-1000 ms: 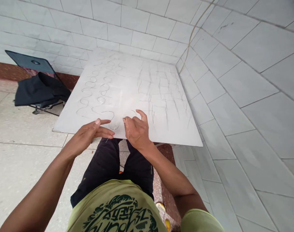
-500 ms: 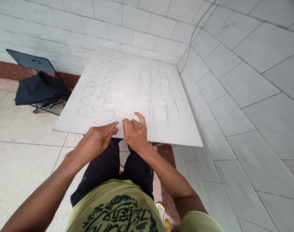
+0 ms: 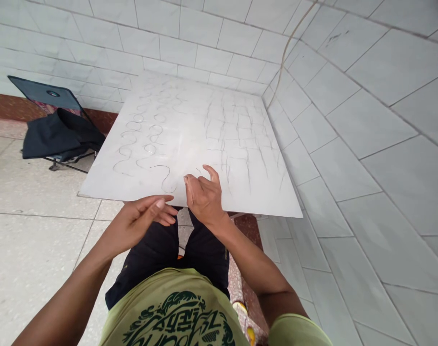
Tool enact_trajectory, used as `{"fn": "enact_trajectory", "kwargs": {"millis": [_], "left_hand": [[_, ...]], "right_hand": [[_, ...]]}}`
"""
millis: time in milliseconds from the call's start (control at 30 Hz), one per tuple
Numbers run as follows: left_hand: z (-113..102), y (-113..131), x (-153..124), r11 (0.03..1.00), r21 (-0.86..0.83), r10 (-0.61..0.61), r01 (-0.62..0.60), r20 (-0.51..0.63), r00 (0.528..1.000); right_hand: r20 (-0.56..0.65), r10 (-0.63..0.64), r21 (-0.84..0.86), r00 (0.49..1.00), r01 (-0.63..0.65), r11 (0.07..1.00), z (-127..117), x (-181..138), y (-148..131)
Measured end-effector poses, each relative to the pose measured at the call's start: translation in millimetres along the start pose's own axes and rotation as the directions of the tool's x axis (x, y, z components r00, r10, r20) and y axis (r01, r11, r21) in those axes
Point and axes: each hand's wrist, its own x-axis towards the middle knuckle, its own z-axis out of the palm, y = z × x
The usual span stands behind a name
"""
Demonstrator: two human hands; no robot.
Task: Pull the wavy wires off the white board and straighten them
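My right hand (image 3: 204, 194) is over the near edge of a white tabletop (image 3: 190, 139), its fingers curled and pinched. Above its knuckles shows a short dark piece of a thin strand (image 3: 199, 169); the rest is hidden by the hand. To the left of it, my left hand (image 3: 150, 214) is open at the table's edge, thumb and fingers apart and nothing visible in them. Just beyond the left hand lies a thin dark S-shaped curve (image 3: 167, 178). Rows of similar wavy, looping lines (image 3: 127, 137) run up the table's left part.
Crossing dark lines form a grid (image 3: 236, 127) on the table's right part. Tiled walls (image 3: 337, 125) stand behind and at the right, with a cable (image 3: 285, 53) in the corner. A folding chair (image 3: 65, 129) with dark cloth stands left on the tiled floor (image 3: 34, 240).
My left hand has drawn back toward me and its fingers have opened, uncovering more of the S-shaped curve. My right hand stays pinched, shifted only slightly.
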Motion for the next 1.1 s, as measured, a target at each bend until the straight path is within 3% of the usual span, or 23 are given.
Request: {"fn": "enact_trajectory", "kwargs": {"millis": [100, 167, 333, 433, 500, 600, 667, 733, 867, 1000, 1100], "left_hand": [[1.5, -0.8, 2.9, 0.936, -0.338, -0.069, 0.097, 0.094, 0.993], [3.9, -4.2, 3.3, 0.874, -0.467, -0.082, 0.133, 0.129, 0.988], [15.6, -18.3, -1.2, 0.792, -0.578, -0.124, 0.199, 0.167, 0.978], [14.4, -23.8, -2.6, 0.802, -0.548, -0.139, 0.236, 0.214, 0.967], [5.9, -21.7, -2.4, 0.875, -0.440, -0.132, 0.202, 0.186, 0.974], [-10.8, -8.7, -1.7, 0.997, -0.050, -0.067, 0.062, -0.102, 0.993], [-17.4, 2.7, -0.3, 0.963, 0.269, 0.056, 0.010, -0.239, 0.969], [-17.7, 12.3, 3.2, 0.872, 0.488, 0.157, -0.052, -0.178, 0.971], [-9.8, 20.9, 14.9, 0.661, 0.721, 0.276, -0.208, 0.024, 0.961], [-9.5, 22.8, 21.6, 0.477, 0.840, 0.301, -0.258, 0.120, 0.946], [-13.9, 21.8, 20.2, 0.413, 0.870, 0.290, -0.271, 0.157, 0.944]], "right_hand": [[0.013, -0.003, 0.021, 1.000, 0.003, 1.000, -0.9, -0.2, -0.9], [0.021, 0.009, 0.034, 1.000, -0.010, 0.999, -1.4, 0.2, -2.0], [-0.002, 0.031, 0.028, 1.000, -0.030, 0.999, 1.1, 1.2, -6.1], [-0.027, 0.007, -0.004, 1.000, -0.008, 1.000, 2.8, 1.5, -6.9], [-0.038, -0.024, -0.034, 0.999, 0.023, 0.999, 2.6, 1.4, -5.6], [-0.014, -0.084, -0.061, 0.996, 0.083, 0.995, 1.4, 0.3, -2.6], [0.026, -0.131, -0.054, 0.991, 0.132, 0.990, 1.8, -0.9, -1.6], [0.063, -0.180, -0.040, 0.982, 0.182, 0.982, 4.0, -2.3, -2.3], [0.097, -0.252, -0.026, 0.963, 0.256, 0.966, 10.4, -4.3, -5.7], [0.151, -0.339, 0.017, 0.929, 0.340, 0.940, 2.8, -0.9, -2.9], [0.283, -0.427, 0.114, 0.859, 0.412, 0.904, -15.2, 7.0, 5.8]]}}
